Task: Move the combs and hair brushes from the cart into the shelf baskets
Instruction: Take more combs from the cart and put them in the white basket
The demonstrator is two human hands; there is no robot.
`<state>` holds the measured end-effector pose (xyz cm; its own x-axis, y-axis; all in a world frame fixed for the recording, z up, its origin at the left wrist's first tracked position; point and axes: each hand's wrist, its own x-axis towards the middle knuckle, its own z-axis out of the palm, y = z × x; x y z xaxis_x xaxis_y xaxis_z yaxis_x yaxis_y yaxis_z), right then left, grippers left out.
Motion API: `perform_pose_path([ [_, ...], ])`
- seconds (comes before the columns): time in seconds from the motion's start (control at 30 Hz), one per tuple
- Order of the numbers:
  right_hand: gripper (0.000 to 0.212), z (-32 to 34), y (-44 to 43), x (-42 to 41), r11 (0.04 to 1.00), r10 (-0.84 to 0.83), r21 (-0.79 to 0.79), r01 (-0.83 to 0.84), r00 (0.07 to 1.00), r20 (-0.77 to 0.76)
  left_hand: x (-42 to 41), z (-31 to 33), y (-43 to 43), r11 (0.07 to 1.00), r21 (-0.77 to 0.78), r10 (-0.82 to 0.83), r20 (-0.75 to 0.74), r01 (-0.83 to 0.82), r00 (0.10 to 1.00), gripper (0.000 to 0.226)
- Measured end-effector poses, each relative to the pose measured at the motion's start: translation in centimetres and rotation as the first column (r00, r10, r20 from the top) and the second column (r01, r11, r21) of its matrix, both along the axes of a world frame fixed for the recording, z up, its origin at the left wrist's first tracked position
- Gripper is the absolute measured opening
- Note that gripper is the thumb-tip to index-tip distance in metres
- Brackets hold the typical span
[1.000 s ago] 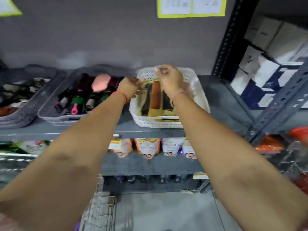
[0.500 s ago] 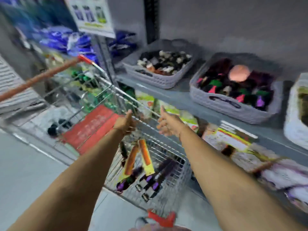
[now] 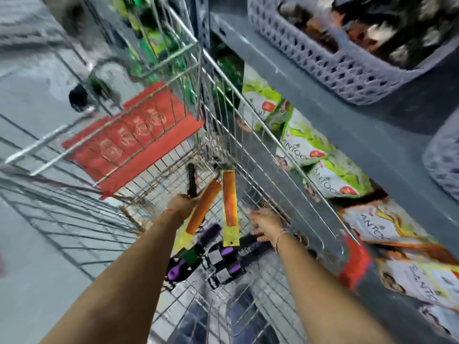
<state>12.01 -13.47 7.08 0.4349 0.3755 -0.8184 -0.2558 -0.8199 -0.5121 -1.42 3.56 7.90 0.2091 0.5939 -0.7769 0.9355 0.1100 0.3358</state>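
Wire cart (image 3: 273, 155): left hand (image 3: 182, 203) grips a black round brush (image 3: 191, 180); right hand (image 3: 264, 223), fingers spread, reaches toward purple-handled brushes (image 3: 223, 259).

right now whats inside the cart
Two orange combs on yellow cards, a black round brush and purple-handled brushes show; the forearms and blur hide anything beneath.

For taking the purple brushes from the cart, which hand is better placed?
The right hand. It is open, with fingers over the purple brushes. The left hand is closed around a dark brush.
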Motion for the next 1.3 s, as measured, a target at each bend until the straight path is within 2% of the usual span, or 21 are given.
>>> perform_pose_path([
  [0.07, 0.015, -3.1, 0.3, 0.1, 1.000, 0.008, -0.017, -0.008, 1.000, 0.020, 0.0, -2.6, 0.4, 0.993, 0.011, -0.111, -0.149, 0.114, 0.983, 0.036],
  [0.1, 0.021, -4.5, 0.6, 0.2, 0.999, 0.017, -0.036, -0.016, 0.999, 0.039, -0.1, -3.9, 0.5, 0.992, 0.006, -0.120, -0.189, 0.123, 0.975, 0.037],
  [0.17, 0.030, -7.2, 1.6, 0.1, 0.990, 0.108, -0.104, -0.095, 0.987, 0.122, -0.6, -7.0, 0.3, 0.999, -0.039, -0.026, -0.193, 0.019, 0.981, 0.036],
  [0.23, 0.034, -9.4, 2.8, -0.7, 0.978, 0.179, -0.137, -0.160, 0.974, 0.141, -1.2, -9.1, -0.6, 0.982, -0.129, 0.120, -0.121, -0.136, 0.985, 0.026],
  [0.27, 0.044, -9.6, 3.5, -0.8, 0.970, 0.211, -0.155, -0.185, 0.961, 0.176, -1.1, -9.5, -0.7, 0.972, -0.132, 0.185, -0.082, -0.194, 0.979, 0.034],
  [0.3, 0.052, -10.2, 3.9, -1.3, 0.947, 0.286, -0.211, -0.241, 0.934, 0.214, -1.2, -10.3, -1.0, 0.972, -0.102, 0.202, -0.094, -0.211, 0.975, 0.042],
  [0.37, 0.045, -10.8, 4.7, -1.9, 0.901, 0.395, -0.310, -0.304, 0.871, 0.294, -1.2, -10.7, -1.2, 0.985, 0.008, 0.169, -0.189, -0.170, 0.967, 0.050],
  [0.5, 0.026, -10.2, 4.0, -1.7, 0.937, 0.319, -0.240, -0.255, 0.905, 0.282, -0.7, -9.0, -0.3, 0.997, 0.067, 0.049, -0.268, -0.032, 0.962, 0.034],
  [0.6, 0.029, -8.5, 2.7, -1.4, 0.979, 0.149, -0.166, -0.115, 0.966, 0.210, -0.3, -6.8, 0.5, 0.984, 0.173, 0.010, -0.271, 0.038, 0.963, 0.036],
  [0.7, 0.035, -6.1, 1.5, -2.0, 0.997, -0.018, -0.076, 0.031, 0.987, 0.160, -0.2, -4.3, 1.1, 0.972, 0.234, 0.030, -0.192, 0.016, 0.981, 0.031],
  [0.77, 0.038, -4.3, 0.6, -2.5, 0.995, -0.087, -0.028, 0.093, 0.982, 0.167, -0.1, -2.6, 1.5, 0.979, 0.202, 0.014, -0.107, 0.008, 0.994, 0.033],
  [0.83, 0.043, -2.1, -0.6, -3.1, 0.988, -0.155, 0.038, 0.151, 0.970, 0.190, 0.1, -0.2, 1.3, 0.990, 0.126, 0.045, 0.108, -0.058, 0.993, 0.029],
  [0.87, 0.043, -0.9, -1.1, -3.3, 0.977, -0.209, 0.078, 0.198, 0.961, 0.181, 0.1, 1.1, 1.1, 0.992, 0.086, 0.075, 0.227, -0.097, 0.971, 0.015],
  [0.9, 0.042, 0.4, -1.8, -3.7, 0.956, -0.279, 0.129, 0.262, 0.949, 0.145, -0.1, 2.4, 0.8, 0.992, 0.046, 0.092, 0.335, -0.114, 0.938, 0.007],
  [0.97, 0.035, 3.5, -3.2, -4.6, 0.879, -0.419, 0.263, 0.398, 0.907, 0.028, -0.8, 4.9, 0.3, 0.988, -0.090, 0.157, 0.525, -0.129, 0.837, 0.018],
  [1.03, 0.028, 6.9, -4.4, -5.3, 0.797, -0.498, 0.371, 0.477, 0.866, -0.043, -1.4, 7.6, -0.7, 0.969, -0.222, 0.228, 0.617, -0.112, 0.753, 0.018],
  [1.13, 0.029, 12.6, -6.7, -5.5, 0.708, -0.563, 0.508, 0.490, 0.827, -0.014, -0.8, 12.8, -2.9, 0.962, -0.272, 0.196, 0.725, 0.013, 0.660, 0.028],
  [1.2, 0.028, 16.8, -9.0, -4.7, 0.656, -0.607, 0.605, 0.451, 0.792, 0.067, 1.3, 16.7, -4.8, 0.954, -0.268, 0.150, 0.817, 0.136, 0.556, 0.028],
  [1.27, 0.023, 20.6, -11.5, -3.5, 0.577, -0.666, 0.689, 0.439, 0.741, 0.087, 4.0, 20.7, -6.8, 0.938, -0.257, 0.128, 0.880, 0.232, 0.457, 0.028],
  [1.3, 0.021, 22.8, -13.5, -2.9, 0.519, -0.722, 0.729, 0.446, 0.686, 0.094, 5.8, 22.7, -8.5, 0.926, -0.248, 0.113, 0.901, 0.284, 0.418, 0.032],
])
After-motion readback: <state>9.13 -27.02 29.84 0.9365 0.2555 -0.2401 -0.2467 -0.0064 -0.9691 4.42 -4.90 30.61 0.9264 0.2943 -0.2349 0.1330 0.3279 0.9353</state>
